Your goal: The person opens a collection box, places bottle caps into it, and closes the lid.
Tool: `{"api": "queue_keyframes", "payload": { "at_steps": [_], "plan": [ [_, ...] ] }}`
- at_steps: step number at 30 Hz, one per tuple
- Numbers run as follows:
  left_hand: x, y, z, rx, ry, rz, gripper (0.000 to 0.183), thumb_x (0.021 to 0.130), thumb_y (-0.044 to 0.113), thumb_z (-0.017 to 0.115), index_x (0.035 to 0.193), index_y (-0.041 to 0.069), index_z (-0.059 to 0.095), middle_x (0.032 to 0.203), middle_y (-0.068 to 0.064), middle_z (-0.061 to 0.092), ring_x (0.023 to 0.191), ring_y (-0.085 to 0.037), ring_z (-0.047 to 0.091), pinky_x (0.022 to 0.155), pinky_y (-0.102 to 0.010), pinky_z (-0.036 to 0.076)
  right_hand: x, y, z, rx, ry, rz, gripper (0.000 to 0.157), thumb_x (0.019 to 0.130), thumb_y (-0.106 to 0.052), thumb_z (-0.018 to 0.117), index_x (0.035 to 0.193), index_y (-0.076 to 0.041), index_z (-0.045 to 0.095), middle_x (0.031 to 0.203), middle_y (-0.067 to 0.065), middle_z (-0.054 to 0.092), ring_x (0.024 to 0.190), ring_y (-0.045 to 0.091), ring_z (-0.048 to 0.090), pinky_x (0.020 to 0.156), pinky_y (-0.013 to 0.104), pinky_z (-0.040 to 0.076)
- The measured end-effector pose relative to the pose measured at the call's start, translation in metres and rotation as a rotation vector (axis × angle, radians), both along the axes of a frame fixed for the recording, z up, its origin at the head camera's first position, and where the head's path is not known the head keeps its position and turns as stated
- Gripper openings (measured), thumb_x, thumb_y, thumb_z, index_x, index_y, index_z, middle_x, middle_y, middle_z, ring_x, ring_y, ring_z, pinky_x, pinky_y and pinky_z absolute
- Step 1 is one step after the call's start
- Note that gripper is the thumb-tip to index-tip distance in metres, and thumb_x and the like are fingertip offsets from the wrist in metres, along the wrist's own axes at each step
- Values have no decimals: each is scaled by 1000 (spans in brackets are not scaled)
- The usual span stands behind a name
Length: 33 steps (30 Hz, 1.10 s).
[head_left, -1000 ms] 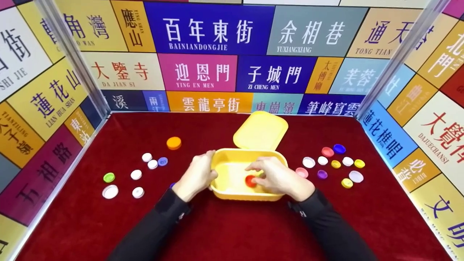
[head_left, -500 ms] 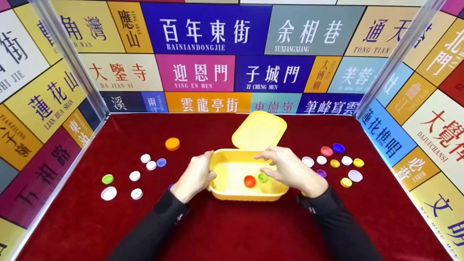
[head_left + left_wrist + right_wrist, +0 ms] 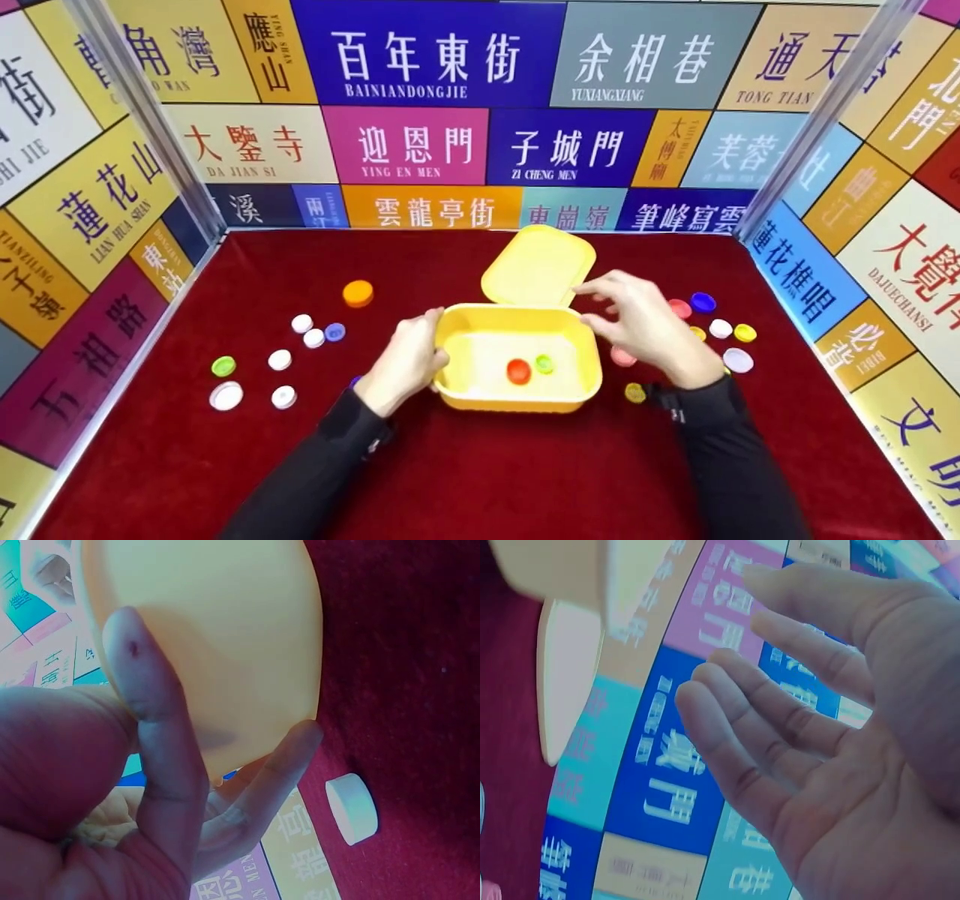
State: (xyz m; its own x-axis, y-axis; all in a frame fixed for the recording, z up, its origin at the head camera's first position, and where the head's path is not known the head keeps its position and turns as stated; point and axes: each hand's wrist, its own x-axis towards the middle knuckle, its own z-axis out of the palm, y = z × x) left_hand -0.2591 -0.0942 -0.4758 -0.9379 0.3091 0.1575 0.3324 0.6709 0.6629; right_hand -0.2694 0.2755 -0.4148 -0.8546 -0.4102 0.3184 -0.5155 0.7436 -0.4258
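A yellow plastic box point(image 3: 517, 406) stands on the dark red cloth with a red bottle cap point(image 3: 518, 371) and a small green cap point(image 3: 544, 364) on its floor. My left hand point(image 3: 405, 361) grips the box's left end; in the left wrist view the thumb and fingers lie along the box wall point(image 3: 225, 637). To the right of the box, my right hand point(image 3: 646, 321) is raised, fingers loosely bent. The right wrist view shows that hand point(image 3: 802, 742) holding nothing. Behind the box lies its yellow lid point(image 3: 536, 266).
On the left are several white caps point(image 3: 280, 360), a green cap point(image 3: 223, 366) and an orange lid point(image 3: 358, 293). Several coloured caps lie on the right, including a blue one point(image 3: 703, 302) and a yellow one point(image 3: 635, 392), some hidden by my right hand. Printed walls point(image 3: 409, 142) enclose the table.
The green cap has come to lie in the box beside the red one. My right hand has left the box, moving right and slightly back. The left hand keeps its grip.
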Motion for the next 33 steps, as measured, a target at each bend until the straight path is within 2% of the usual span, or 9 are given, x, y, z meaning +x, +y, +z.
{"api": "queue_keyframes", "payload": {
  "at_steps": [6,12,15,19,20,23,26,27,33],
  "plan": [
    [-2,2,0,-19,-6,10,68,100,-11,70,165,-12,52,141,-35,74,60,-21,76,47,-26,62,-6,25,-4,40,-89,-94,45,103,-13,89,146,-7,79,133,20,78,122,42,76,107,64,69],
    [-3,2,0,-60,49,12,64,98,-10,70,161,-13,55,135,-33,77,83,-33,84,52,-26,65,-12,41,-14,75,-129,-124,50,101,-16,91,148,-5,77,135,23,77,123,45,73,108,65,66],
    [-2,1,-1,-63,50,15,65,99,-10,71,162,-14,54,139,-35,76,82,-35,84,54,-28,66,-16,50,-20,67,-156,-129,51,102,-20,91,148,-5,77,138,25,77,125,48,73,109,67,65],
    [0,0,-1,-57,52,20,66,99,-10,70,162,-14,54,140,-36,76,79,-33,83,54,-28,66,-25,71,-36,35,-168,-118,51,99,-23,91,147,-8,80,136,26,76,123,50,72,106,67,64],
    [0,1,-2,-52,49,21,66,99,-10,70,163,-14,54,140,-36,75,77,-33,83,52,-28,65,-35,85,-50,-1,-158,-79,51,100,-28,91,147,-12,80,135,21,78,121,43,73,106,60,65],
    [0,1,-2,-50,42,23,66,99,-10,71,163,-13,54,142,-36,75,77,-31,83,51,-26,64,-40,98,-60,18,-178,-73,50,98,-23,91,146,-13,81,134,22,77,118,43,70,105,60,64],
    [1,2,-3,-40,31,23,66,100,-10,71,163,-14,54,145,-37,73,71,-28,82,49,-26,62,-39,101,-59,68,-226,-93,49,98,-14,90,146,-11,81,138,23,77,125,44,70,116,63,61],
    [1,2,-3,-37,29,22,66,100,-11,70,164,-14,54,146,-37,73,69,-27,81,48,-26,62,-31,92,-48,122,-252,-131,51,95,-5,90,145,-7,80,139,28,75,128,50,68,117,72,58],
    [-1,3,-2,-23,8,27,67,100,-11,69,166,-13,52,149,-38,71,59,-21,76,46,-26,61,-28,88,-46,180,-294,-142,53,94,-1,91,145,-3,80,139,27,77,130,49,69,119,71,58]
  ]
}}
